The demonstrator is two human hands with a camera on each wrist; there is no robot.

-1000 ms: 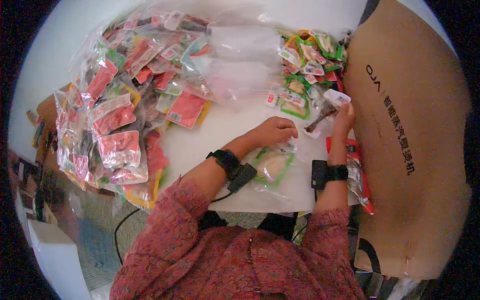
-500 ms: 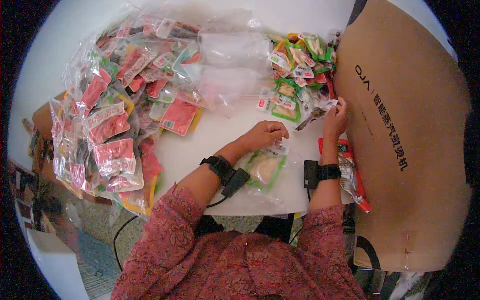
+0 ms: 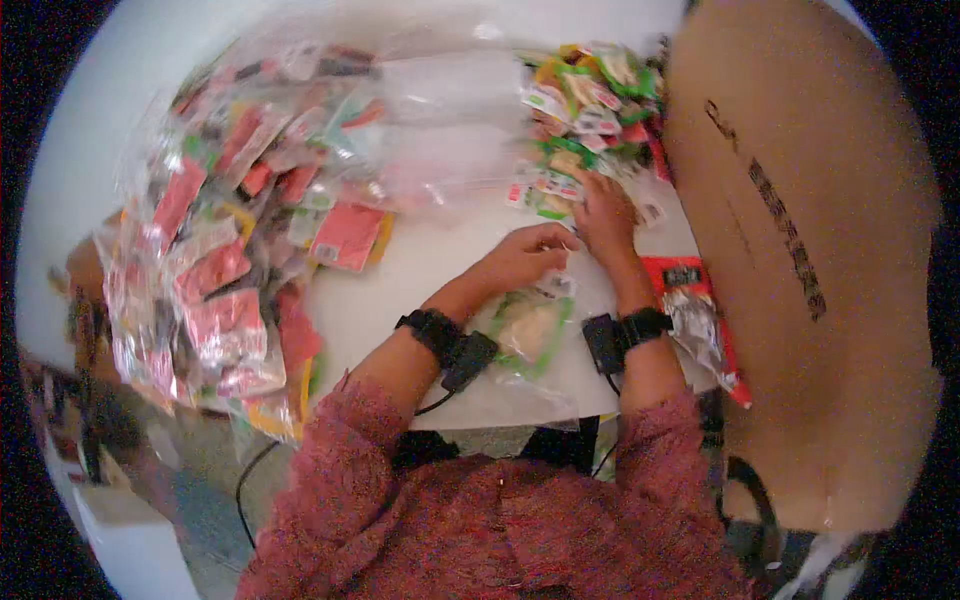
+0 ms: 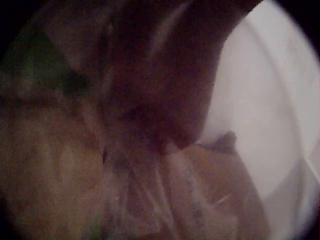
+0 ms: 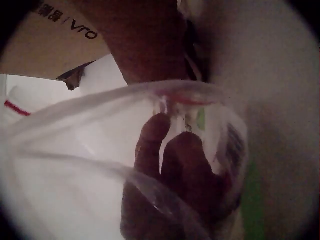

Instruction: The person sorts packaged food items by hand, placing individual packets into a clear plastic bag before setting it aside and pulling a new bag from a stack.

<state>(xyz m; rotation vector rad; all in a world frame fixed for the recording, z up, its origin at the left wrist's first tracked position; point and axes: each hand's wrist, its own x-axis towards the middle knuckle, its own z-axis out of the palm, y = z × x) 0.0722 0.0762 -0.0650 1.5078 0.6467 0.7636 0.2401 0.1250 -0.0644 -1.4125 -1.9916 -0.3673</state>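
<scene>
My left hand pinches the top of a clear plastic bag near the middle of the table. Inside the bag lies a green-edged packet with pale food. In the left wrist view, that hand is dark and blurred above the bag's creased plastic. My right hand reaches over the front of a pile of small food packets, with its fingertips at a green-edged packet. I cannot tell whether its fingers grip it. A pale label shows just right of that hand.
A large heap of red, yellow and green packets in clear bags fills the left side. Clear plastic rolls lie at the back. A red-edged packet is beside the right wrist. A tall cardboard box bounds the right.
My right hand has let go of the packet with the dark drumstick and moved left onto the green-edged packets. The left hand stays at the bag. The head view has shifted a little.
</scene>
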